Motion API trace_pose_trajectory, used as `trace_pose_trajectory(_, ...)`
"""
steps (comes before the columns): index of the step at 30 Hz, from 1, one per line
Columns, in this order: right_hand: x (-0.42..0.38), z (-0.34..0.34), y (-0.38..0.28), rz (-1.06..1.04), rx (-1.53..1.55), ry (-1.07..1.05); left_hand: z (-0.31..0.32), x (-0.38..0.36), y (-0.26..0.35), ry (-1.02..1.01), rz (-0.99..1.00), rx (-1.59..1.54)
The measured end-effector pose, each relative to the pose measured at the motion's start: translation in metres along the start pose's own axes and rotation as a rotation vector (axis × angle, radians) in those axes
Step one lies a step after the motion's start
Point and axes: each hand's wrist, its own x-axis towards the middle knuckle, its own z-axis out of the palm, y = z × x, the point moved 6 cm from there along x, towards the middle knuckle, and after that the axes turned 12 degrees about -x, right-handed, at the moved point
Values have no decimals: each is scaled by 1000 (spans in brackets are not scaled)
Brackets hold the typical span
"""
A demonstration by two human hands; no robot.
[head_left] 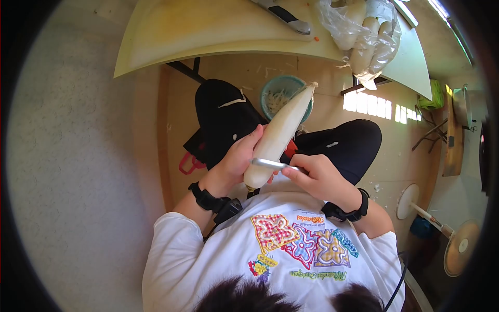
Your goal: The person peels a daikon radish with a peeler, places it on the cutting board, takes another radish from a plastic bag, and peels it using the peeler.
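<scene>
A long white radish [283, 127] lies slantwise across my lap, its thin tip up and to the right over a teal basin [266, 92] with pale peelings inside. My left hand [243, 152] is wrapped round the radish's lower left side. In my right hand [318, 176] is a metal peeler [267, 164], its head resting across the lower part of the radish. The radish's blunt end points toward my shirt. Strips of white peel [232, 102] cling to my dark trousers.
A table [208, 31] stands in front, holding a knife [283, 15] and a clear plastic bag [364, 39] of white radishes. A pink object [188, 163] lies by my left leg. On the right are a fan [461, 248], a wooden board [452, 140] and a green basket [431, 98].
</scene>
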Motion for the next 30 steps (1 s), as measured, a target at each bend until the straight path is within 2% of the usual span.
trace_pose_trajectory(2, -2, 0, -7, -100, -147, 80, 3, 1, 3, -22, 59, 3)
trace_pose_trajectory(6, 5, -43, -3, -95, -425, 370, 5, 0, 2, -123, 81, 67)
trace_pose_trajectory(8, 16, -82, 10, 79, -626, 491, 2, 0, -2, -74, 65, 36)
trace_pose_trajectory(10, 26, -150, 55, 243, -761, 743, 4, -5, -5, -63, 68, 96)
trace_pose_trajectory(12, 0, -187, 54, 313, -576, 802, 7, -2, 6, -67, 111, 157)
trace_pose_trajectory(16, -18, -161, 14, 252, -386, 820, -3, -9, 7, 43, 104, 132)
trace_pose_trajectory(18, -12, -146, 4, 214, -365, 693, -1, -6, 9, -15, 118, 95)
trace_pose_trajectory(20, -10, -140, 0, 217, -384, 678, 1, -5, 9, -12, 107, 95)
trace_pose_trajectory(24, -5, -118, 14, 250, -194, 566, 0, -2, 9, -37, 118, 130)
trace_pose_trajectory(28, -6, -75, -12, -25, -143, 428, 2, 2, 11, -38, 104, 96)
trace_pose_trajectory(30, -6, -50, -22, -64, -183, 217, 9, 1, 13, -55, 158, 77)
